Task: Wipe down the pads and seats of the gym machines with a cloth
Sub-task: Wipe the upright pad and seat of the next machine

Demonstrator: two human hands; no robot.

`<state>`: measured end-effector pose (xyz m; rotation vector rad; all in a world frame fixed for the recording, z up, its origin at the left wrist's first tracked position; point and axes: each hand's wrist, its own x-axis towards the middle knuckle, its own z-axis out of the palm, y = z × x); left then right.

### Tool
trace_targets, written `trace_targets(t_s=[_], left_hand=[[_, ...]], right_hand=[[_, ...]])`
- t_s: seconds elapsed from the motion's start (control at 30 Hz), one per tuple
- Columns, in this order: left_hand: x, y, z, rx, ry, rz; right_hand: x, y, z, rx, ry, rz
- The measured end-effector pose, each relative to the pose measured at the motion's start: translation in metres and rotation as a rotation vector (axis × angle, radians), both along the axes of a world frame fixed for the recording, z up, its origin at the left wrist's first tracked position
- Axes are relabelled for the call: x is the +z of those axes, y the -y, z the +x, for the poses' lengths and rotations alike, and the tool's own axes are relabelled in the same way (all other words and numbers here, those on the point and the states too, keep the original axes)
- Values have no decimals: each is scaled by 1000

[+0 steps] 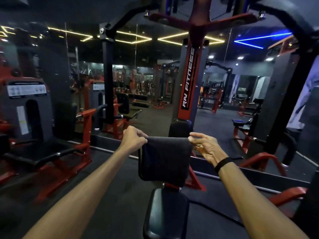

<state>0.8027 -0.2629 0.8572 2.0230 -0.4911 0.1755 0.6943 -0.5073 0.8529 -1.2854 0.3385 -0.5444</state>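
Note:
A dark cloth (165, 159) hangs folded in front of me, stretched between both hands. My left hand (133, 139) pinches its upper left corner. My right hand (204, 145) pinches the upper right corner with thumb and forefinger, the other fingers spread; a black band sits on that wrist. Below the cloth lies the black padded seat (166, 214) of the red and grey machine. A black roller pad (180, 127) shows just above the cloth's top edge, at the foot of the machine's column (189, 80).
Another machine with a black seat (51, 152) and red frame stands at the left. Black overhead arms (293, 19) of my machine curve above. A mirror wall behind reflects more machines. Red frame legs (262, 159) lie at the right on dark floor.

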Motion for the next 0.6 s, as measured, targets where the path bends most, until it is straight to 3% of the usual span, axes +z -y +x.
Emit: trace_targets(t_s=[0.37,0.6], left_hand=[[36,66,134,-48,17,1],[13,110,197,-92,26,165]], right_hand=[[14,56,123,-128,100,36],[0,84,164,-292,85,-205]])
